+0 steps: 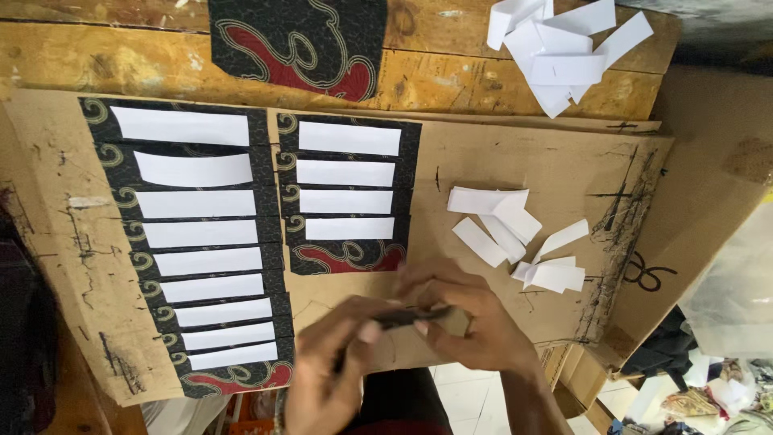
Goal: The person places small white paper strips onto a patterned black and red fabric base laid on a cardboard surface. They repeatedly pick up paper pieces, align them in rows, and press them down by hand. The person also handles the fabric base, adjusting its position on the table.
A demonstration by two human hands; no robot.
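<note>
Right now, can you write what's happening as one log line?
left hand: holds dark pen | right hand: grips pen tip end | nearby: white paper strips on cardboard

Both hands meet at the lower centre of the head view, forearms entering from the bottom edge. Left hand (326, 366): back facing up, fingers curled inward, thumb tip extended toward the opposite fingertips. Right hand (471, 318): wrist bent inward, fingers (427, 278) flexed and stacked, thumb tucked beneath them. Thumb and fingertips of both hands are pinched closed, nearly touching each other.
</note>
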